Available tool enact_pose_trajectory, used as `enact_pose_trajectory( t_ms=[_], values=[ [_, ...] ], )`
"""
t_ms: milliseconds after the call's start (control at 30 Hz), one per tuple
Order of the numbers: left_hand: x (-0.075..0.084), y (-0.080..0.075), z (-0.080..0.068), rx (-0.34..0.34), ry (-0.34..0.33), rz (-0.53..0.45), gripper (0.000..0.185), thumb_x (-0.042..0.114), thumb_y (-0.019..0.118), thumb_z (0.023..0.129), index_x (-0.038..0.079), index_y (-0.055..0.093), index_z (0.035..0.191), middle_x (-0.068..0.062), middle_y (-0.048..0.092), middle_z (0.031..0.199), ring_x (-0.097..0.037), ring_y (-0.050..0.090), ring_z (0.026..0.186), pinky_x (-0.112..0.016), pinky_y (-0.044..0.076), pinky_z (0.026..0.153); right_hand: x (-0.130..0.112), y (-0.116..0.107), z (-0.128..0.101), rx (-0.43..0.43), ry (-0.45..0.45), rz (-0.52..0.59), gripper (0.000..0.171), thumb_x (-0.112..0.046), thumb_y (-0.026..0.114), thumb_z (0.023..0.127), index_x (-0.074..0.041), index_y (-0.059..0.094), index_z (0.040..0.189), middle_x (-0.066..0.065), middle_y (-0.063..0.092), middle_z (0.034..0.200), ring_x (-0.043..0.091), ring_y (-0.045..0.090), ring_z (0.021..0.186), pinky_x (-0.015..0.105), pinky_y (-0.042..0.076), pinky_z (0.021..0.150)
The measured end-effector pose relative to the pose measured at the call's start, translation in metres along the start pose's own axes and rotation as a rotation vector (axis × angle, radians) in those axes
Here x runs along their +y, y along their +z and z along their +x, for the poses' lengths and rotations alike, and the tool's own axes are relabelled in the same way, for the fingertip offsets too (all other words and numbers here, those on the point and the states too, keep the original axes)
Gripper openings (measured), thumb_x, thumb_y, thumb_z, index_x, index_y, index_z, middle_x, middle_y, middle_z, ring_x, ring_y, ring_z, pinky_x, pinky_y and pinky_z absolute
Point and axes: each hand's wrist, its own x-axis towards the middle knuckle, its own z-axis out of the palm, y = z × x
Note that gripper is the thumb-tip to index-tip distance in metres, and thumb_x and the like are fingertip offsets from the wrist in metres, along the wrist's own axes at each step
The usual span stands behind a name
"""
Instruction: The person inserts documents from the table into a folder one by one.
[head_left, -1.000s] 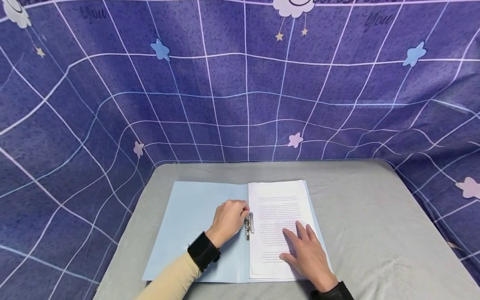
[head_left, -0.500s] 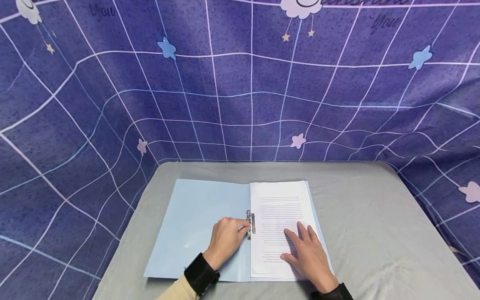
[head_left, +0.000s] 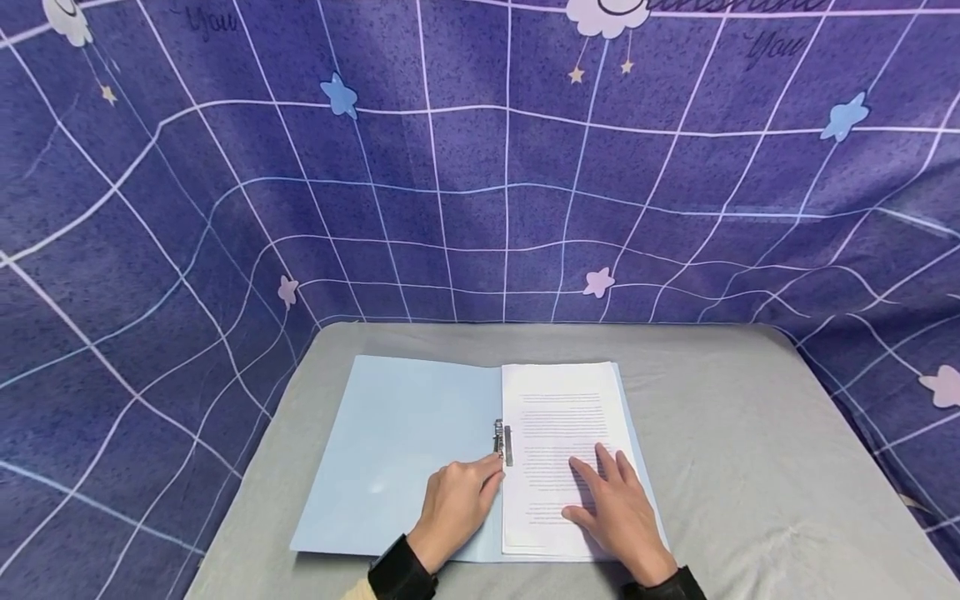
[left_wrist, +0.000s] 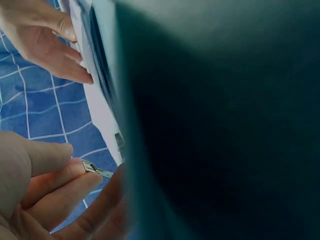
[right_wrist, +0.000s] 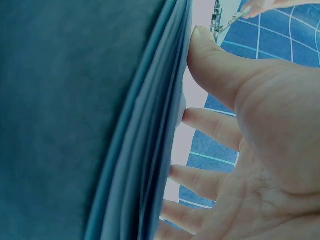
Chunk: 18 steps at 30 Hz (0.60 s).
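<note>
A light blue folder [head_left: 397, 450] lies spread flat on the grey-covered table. On its right side rests a stack of printed sheets [head_left: 555, 417], held at the spine by a metal lever clip [head_left: 498, 433]. My left hand [head_left: 457, 504] is at the clip's near end, where thumb and index finger pinch its lever [left_wrist: 97, 169], raised in the left wrist view. Fingers spread, my right hand [head_left: 618, 517] presses on the lower right part of the sheets. The right wrist view shows its thumb and fingertips touching the paper, with the layered sheet edges [right_wrist: 150, 130] beside them.
The grey table cover [head_left: 750, 467] extends to the right of the folder and behind it. A purple curtain [head_left: 465, 217] with a grid and stars hangs along the back and both sides.
My left hand has moved from the clip's far end down to its near end, toward me. The right hand keeps its place on the sheets. The head view has shifted slightly.
</note>
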Motion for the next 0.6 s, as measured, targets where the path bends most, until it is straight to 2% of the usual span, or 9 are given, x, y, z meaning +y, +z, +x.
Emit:
enact_pose_trajectory(
  t_ms=[100, 200, 333, 500, 600],
  values=[
    [0.0013, 0.0017, -0.0058, -0.005, 0.027, 0.034, 0.022, 0.018, 0.078, 0.092, 0.009, 0.081, 0.112, -0.003, 0.077, 0.112, -0.016, 0.076, 0.087, -0.034, 0.060, 0.061, -0.0003, 0.0002, -0.0003, 0.001, -0.002, -0.003, 0.070, -0.039, 0.093, 0.072, -0.008, 0.070, 0.130, 0.035, 0.049, 0.146, 0.061, 0.041, 0.135, 0.066, 0.036, 0.110],
    [0.0025, 0.0042, -0.0089, -0.025, 0.069, 0.092, 0.023, 0.020, 0.077, 0.093, 0.007, 0.080, 0.112, -0.004, 0.077, 0.114, -0.017, 0.074, 0.076, -0.032, 0.057, 0.056, 0.0000, 0.0003, -0.0002, -0.001, 0.001, -0.004, 0.070, -0.040, 0.093, 0.072, -0.008, 0.071, 0.130, 0.035, 0.049, 0.146, 0.061, 0.040, 0.135, 0.066, 0.036, 0.109],
    [0.0039, 0.0061, -0.0107, -0.050, 0.120, 0.179, 0.025, 0.022, 0.077, 0.093, 0.005, 0.080, 0.111, -0.004, 0.077, 0.114, -0.017, 0.064, 0.062, -0.029, 0.049, 0.048, 0.0003, 0.0006, -0.0004, 0.003, 0.002, -0.006, 0.070, -0.040, 0.093, 0.071, -0.008, 0.071, 0.130, 0.035, 0.049, 0.146, 0.062, 0.040, 0.135, 0.067, 0.036, 0.108],
    [0.0050, 0.0064, -0.0103, -0.088, 0.171, 0.273, 0.023, 0.025, 0.076, 0.093, 0.007, 0.080, 0.107, 0.000, 0.077, 0.113, -0.014, 0.058, 0.061, -0.026, 0.045, 0.046, 0.0007, 0.0011, -0.0004, 0.014, -0.001, -0.009, 0.070, -0.040, 0.093, 0.071, -0.008, 0.071, 0.130, 0.036, 0.049, 0.145, 0.062, 0.041, 0.134, 0.068, 0.037, 0.107],
    [0.0053, 0.0065, -0.0094, -0.106, 0.188, 0.301, 0.022, 0.026, 0.076, 0.093, 0.007, 0.079, 0.104, 0.001, 0.077, 0.107, -0.013, 0.055, 0.061, -0.026, 0.043, 0.045, 0.0003, 0.0012, 0.0001, 0.013, -0.002, -0.007, 0.070, -0.040, 0.093, 0.071, -0.008, 0.071, 0.130, 0.036, 0.049, 0.145, 0.062, 0.041, 0.134, 0.069, 0.037, 0.107]
  ],
)
